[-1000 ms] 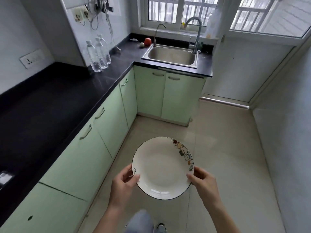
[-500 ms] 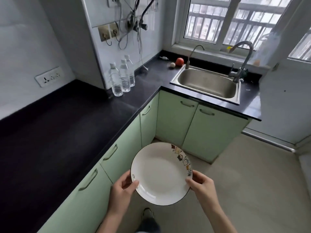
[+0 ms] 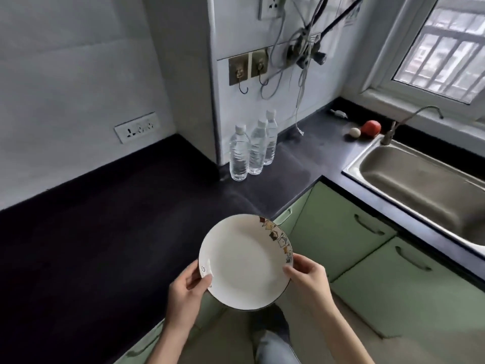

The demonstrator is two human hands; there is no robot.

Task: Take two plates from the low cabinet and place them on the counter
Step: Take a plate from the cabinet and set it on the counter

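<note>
- White ceramic plate (image 3: 245,261), dark-edged with a band of small coloured figures along its upper right rim, is held in the lower centre of the frame.
- Left hand (image 3: 187,291) grasps the plate's lower left rim, thumb lying on the upper face.
- Right hand (image 3: 309,281) grasps the plate's right rim, thumb on the upper face, other fingers hidden beneath.
- Plate is held clear of any surface; in the picture its upper left part overlaps the front edge of the table (image 3: 105,232), its lower right part the pale green cabinets (image 3: 349,243).
- Whether a second plate sits under the visible one cannot be told.
- Table surface is dark, running from the left of the frame to the corner at upper centre.
- Three clear water bottles (image 3: 252,148) stand upright in a close row against the wall at the table's corner, centre of the frame.
- Steel sink (image 3: 420,179) is set into the table at the right of the frame; a red fruit (image 3: 370,128) and a small pale round item (image 3: 354,132) lie just beside its far left corner.
- Wall socket (image 3: 137,127) is mounted at centre left.
</note>
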